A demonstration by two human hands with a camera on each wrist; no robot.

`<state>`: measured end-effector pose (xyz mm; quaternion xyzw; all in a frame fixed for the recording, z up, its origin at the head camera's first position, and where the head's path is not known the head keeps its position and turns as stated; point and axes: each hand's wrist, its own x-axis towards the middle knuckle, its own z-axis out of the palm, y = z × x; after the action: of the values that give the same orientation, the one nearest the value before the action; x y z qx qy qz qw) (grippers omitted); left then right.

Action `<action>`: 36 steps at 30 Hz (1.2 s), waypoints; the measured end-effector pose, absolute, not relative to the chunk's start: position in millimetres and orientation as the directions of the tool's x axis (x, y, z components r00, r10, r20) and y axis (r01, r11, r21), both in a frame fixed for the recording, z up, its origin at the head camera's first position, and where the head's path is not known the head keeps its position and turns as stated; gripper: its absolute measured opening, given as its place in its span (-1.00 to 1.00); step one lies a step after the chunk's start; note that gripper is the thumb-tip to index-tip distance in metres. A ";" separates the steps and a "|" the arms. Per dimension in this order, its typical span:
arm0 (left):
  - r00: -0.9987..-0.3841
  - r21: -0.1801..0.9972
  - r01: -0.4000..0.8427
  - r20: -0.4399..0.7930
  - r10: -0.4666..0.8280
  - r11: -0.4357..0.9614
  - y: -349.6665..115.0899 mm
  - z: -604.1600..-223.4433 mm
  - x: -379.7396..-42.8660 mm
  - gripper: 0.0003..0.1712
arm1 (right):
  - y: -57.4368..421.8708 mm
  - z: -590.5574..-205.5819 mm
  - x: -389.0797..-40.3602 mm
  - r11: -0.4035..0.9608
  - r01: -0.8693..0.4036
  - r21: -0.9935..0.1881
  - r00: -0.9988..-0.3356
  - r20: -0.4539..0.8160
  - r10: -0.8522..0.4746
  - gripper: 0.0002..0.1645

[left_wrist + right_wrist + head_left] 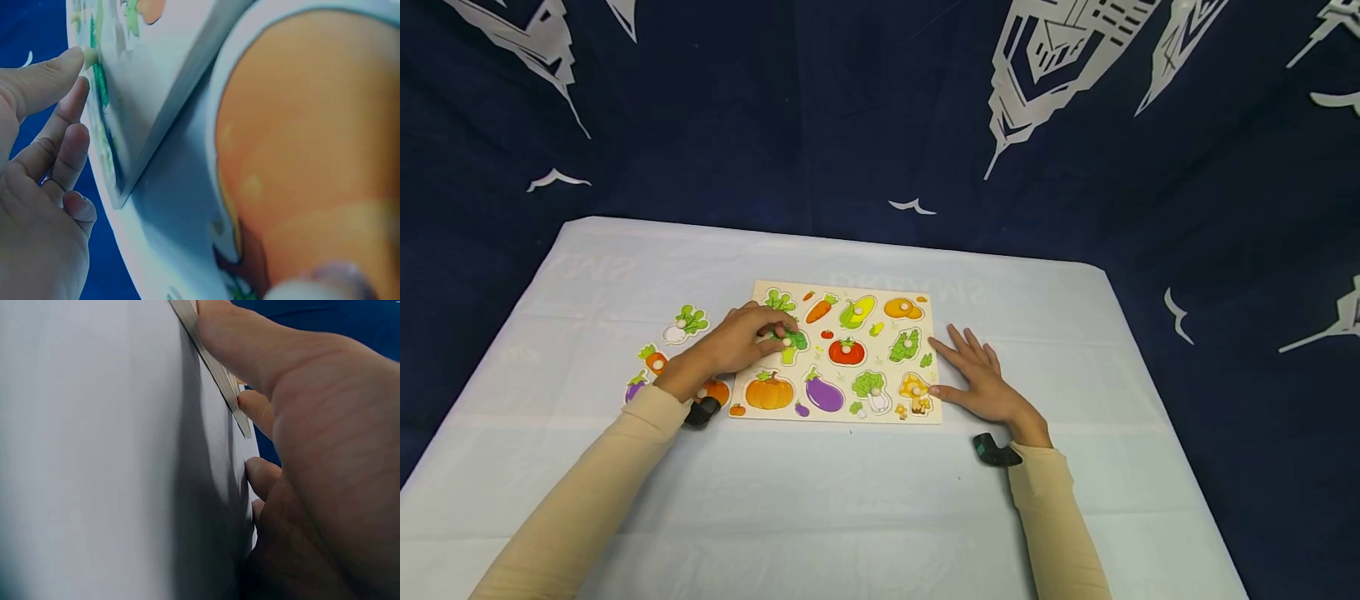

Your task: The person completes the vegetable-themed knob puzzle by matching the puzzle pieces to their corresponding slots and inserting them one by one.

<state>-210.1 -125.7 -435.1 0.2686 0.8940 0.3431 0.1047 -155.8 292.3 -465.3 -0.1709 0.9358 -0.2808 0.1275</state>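
Note:
A wooden vegetable puzzle board (pixel 880 412) lies on the table. My left hand (pixel 737 340) reaches over its left side, thumb and fingertips at the knob of a broccoli piece (pixel 795 341). In the left wrist view, the thumb (pixel 59 72) presses against that pale knob (pixel 90 57); the index finger is hidden behind it. My right hand (pixel 985 385) lies spread at the board's right edge, with thumb and index fingertip touching it. Knobbed tomato (pixel 847 352), corn (pixel 857 312) and mushroom (pixel 914 392) pieces sit in the board.
Left of the board lie loose pieces: a white-rooted green vegetable (pixel 685 323), a carrot (pixel 653 359), an eggplant (pixel 636 385) and a pumpkin (pixel 718 391), partly under the left wrist. A white cloth covers the table (pixel 850 517). Behind hangs a dark blue curtain (pixel 775 125).

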 end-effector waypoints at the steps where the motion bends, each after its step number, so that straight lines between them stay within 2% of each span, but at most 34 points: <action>1: -0.837 0.667 0.407 -0.003 0.547 0.625 -127.1 -433.8 -209.5 -0.68 | 292.0 -465.5 -156.2 0.784 -0.251 -0.568 -0.909 -0.140 -0.392 0.00; 19: -0.877 0.599 0.382 -0.006 0.480 0.704 -172.7 -411.3 -187.3 -0.71 | 292.8 -467.7 -158.1 0.781 -0.256 -0.569 -0.903 -0.147 -0.403 -0.01; 36: -0.869 0.602 0.406 0.022 0.494 0.688 -206.4 -413.3 -155.5 -0.83 | 291.1 -466.3 -157.2 0.774 -0.263 -0.575 -0.907 -0.126 -0.402 -0.01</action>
<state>-155.5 -206.4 -413.3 0.2456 0.9159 0.3094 0.0712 -157.2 291.1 -466.3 -0.1782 0.9340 -0.2846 0.1219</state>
